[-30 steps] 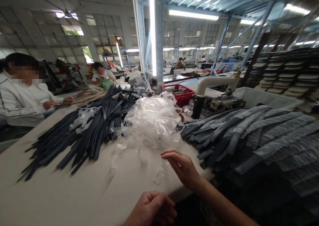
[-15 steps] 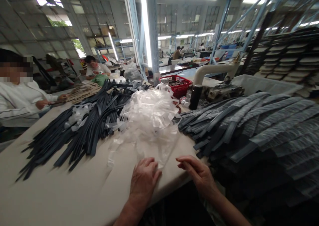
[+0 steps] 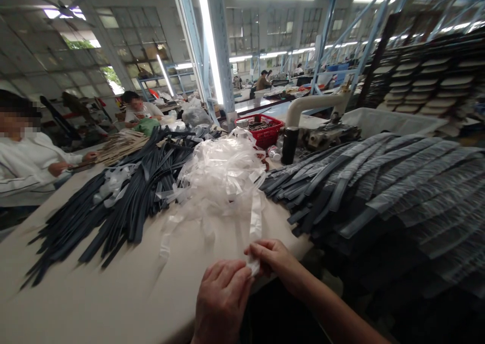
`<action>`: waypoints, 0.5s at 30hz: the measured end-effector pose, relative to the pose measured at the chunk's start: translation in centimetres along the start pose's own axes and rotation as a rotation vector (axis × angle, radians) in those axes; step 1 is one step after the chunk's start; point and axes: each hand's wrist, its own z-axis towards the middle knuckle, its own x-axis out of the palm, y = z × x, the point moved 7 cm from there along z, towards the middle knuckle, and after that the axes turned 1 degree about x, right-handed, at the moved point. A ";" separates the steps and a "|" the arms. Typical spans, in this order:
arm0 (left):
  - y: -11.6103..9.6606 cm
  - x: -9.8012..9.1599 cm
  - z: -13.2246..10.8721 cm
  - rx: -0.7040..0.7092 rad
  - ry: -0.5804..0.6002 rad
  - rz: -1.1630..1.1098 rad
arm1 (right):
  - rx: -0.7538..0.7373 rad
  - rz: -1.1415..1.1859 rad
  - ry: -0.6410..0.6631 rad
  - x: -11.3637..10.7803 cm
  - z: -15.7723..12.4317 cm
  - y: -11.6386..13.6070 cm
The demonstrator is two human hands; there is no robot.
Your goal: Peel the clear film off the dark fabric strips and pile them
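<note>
My left hand [image 3: 222, 301] and my right hand [image 3: 271, 258] meet at the near edge of the beige table [image 3: 113, 288]. Together they pinch the lower end of a clear plastic strip [image 3: 256, 217], which runs up from my fingers to a heap of clear plastic strips [image 3: 223, 172] in the middle of the table. A pile of dark straps [image 3: 125, 197] lies left of the heap. A larger stack of dark straps in clear sleeves [image 3: 379, 182] lies to the right.
A red basket [image 3: 265, 129], a black bottle [image 3: 288, 145] and a machine with a white arm [image 3: 322, 116] stand behind the heap. A person in white [image 3: 26, 167] sits at the left, another person [image 3: 138, 112] farther back. Shelves of soles [image 3: 424, 86] fill the right.
My left hand came up from the table edge onto the table, then both hands closed together on the end of one clear strip and lifted it from the heap.
</note>
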 end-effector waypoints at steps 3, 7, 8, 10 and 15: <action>2.8 1.5 -1.2 -0.419 0.134 -0.377 | -0.024 0.014 -0.033 0.1 0.6 0.2; 3.1 4.0 -1.3 -0.678 0.372 -0.887 | -0.045 0.019 -0.040 0.3 0.5 0.8; 3.1 4.2 -1.0 -0.691 0.390 -0.910 | -0.049 0.024 -0.040 0.4 0.4 1.0; 3.3 4.4 -0.5 -0.728 0.386 -0.872 | -0.052 0.044 -0.042 0.4 0.4 1.3; 2.4 5.9 -0.4 -0.745 0.482 -0.836 | 0.064 0.192 0.080 2.1 2.3 1.4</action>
